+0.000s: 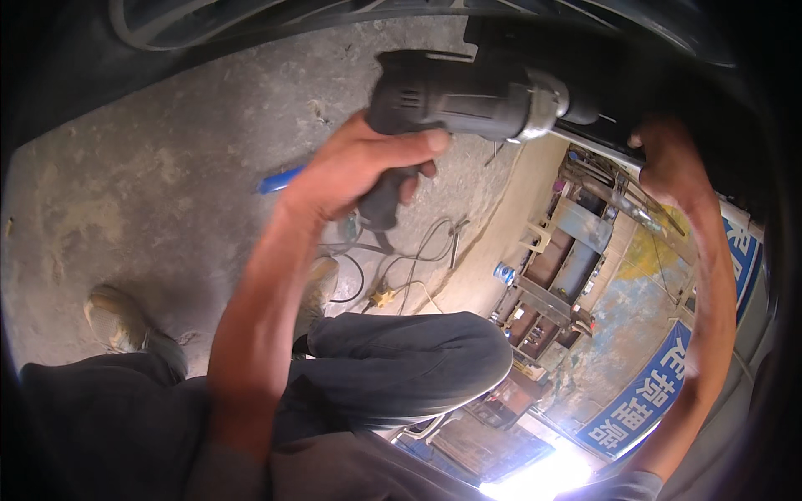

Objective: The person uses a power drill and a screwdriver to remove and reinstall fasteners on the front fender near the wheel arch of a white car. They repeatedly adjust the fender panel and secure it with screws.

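Presently, drill (455, 102) sits in the left hand (363, 159), fingers wrapped around its handle (383, 202), nose (581, 108) toward the right hand (672, 159), whose grip cannot be told. Judged best: steady wrist, right fingers clear of the nose, loose cable (424, 260) below the left hand kept untangled.

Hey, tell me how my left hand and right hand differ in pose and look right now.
Your left hand grips the power drill; your right hand is farther right, by a dark surface, its grip unclear. Your left hand is well lit; your right hand is partly shadowed. Both are bare.
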`<action>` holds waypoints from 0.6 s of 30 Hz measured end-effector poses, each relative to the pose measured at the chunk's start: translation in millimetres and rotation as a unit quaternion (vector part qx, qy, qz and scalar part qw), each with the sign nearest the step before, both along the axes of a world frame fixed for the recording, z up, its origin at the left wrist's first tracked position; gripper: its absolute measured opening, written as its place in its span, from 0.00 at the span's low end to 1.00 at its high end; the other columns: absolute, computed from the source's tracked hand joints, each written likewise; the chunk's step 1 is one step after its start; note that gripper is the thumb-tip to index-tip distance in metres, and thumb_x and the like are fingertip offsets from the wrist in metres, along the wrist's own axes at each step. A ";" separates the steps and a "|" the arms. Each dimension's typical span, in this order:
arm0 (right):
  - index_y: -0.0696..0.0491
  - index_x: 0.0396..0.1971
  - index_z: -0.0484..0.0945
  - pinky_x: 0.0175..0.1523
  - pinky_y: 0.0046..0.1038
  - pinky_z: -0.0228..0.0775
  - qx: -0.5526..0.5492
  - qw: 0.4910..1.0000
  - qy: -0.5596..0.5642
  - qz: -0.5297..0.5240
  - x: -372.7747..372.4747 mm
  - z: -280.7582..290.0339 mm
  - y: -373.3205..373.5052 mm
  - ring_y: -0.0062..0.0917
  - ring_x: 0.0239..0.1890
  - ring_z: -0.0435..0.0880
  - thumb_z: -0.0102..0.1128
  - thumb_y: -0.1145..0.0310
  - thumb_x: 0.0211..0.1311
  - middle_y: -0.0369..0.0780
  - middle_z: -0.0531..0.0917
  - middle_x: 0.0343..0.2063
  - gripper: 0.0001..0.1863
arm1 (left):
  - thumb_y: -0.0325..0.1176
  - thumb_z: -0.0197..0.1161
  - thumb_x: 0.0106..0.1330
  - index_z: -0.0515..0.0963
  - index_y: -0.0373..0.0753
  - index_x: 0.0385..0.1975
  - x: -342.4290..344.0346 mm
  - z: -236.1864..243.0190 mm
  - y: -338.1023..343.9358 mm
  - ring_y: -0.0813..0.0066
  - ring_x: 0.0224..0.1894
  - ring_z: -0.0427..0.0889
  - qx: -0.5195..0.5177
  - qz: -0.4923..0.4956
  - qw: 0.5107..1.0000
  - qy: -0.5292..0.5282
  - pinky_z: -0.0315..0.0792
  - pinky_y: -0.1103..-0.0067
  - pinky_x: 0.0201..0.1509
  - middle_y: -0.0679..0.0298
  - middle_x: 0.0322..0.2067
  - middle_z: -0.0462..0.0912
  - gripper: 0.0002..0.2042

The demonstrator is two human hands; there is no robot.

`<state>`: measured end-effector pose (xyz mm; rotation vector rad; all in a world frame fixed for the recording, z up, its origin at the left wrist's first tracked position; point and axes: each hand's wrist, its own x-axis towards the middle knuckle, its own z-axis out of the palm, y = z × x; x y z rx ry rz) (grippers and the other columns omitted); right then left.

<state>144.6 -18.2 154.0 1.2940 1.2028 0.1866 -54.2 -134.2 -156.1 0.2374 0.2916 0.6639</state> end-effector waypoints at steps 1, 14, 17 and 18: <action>0.59 0.46 0.82 0.71 0.34 0.61 0.009 1.000 0.009 -0.003 2.2 0.3 -4.0 0.45 0.64 0.72 0.57 0.87 0.38 0.53 0.77 0.57 0.27 | 0.40 0.73 0.60 0.79 0.33 0.43 -10.3 -4.4 -1.0 0.75 0.23 0.80 0.002 -0.004 1.000 0.007 0.74 0.77 0.26 0.60 0.32 0.82 0.18; 0.60 0.44 0.82 0.67 0.37 0.66 0.023 0.999 0.019 -0.012 -5.3 3.2 -2.1 0.47 0.61 0.73 0.57 0.88 0.39 0.53 0.78 0.54 0.25 | 0.32 0.67 0.62 0.73 0.31 0.54 -67.8 -91.8 -29.5 0.74 0.22 0.78 -0.121 0.050 0.987 0.095 0.76 0.78 0.25 0.52 0.42 0.83 0.22; 0.60 0.42 0.82 0.63 0.38 0.70 0.025 0.998 0.058 0.018 13.1 12.9 -4.2 0.47 0.56 0.76 0.58 0.88 0.38 0.52 0.79 0.50 0.24 | 0.32 0.66 0.62 0.70 0.31 0.55 -73.9 -120.1 -45.2 0.74 0.23 0.78 -0.145 0.064 0.982 0.098 0.76 0.77 0.27 0.52 0.43 0.81 0.23; 0.61 0.39 0.82 0.61 0.39 0.71 0.028 0.996 0.076 0.032 18.2 6.2 -5.2 0.48 0.54 0.77 0.58 0.88 0.38 0.53 0.80 0.48 0.22 | 0.33 0.66 0.62 0.70 0.31 0.55 -79.3 -128.4 -48.0 0.74 0.24 0.78 -0.152 0.068 0.979 0.116 0.76 0.77 0.27 0.52 0.43 0.81 0.24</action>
